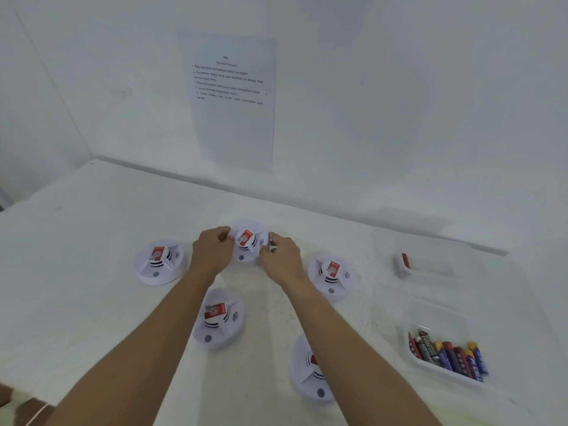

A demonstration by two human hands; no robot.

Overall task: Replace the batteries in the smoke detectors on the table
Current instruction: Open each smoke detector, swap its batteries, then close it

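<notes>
Several round white smoke detectors with red labels lie on the white table. The farthest one (248,241) sits between both hands. My left hand (212,249) grips its left edge with curled fingers, and my right hand (281,256) grips its right edge. Other detectors lie at the left (158,261), at the right (331,276), in the near middle (218,318), and under my right forearm (307,373), partly hidden. A clear tray (430,327) at the right holds several batteries (448,355).
Another clear tray (430,262) farther back on the right holds one red battery (405,260). A printed instruction sheet (229,96) hangs on the white wall behind the table. The table's left corner (92,162) meets a side wall.
</notes>
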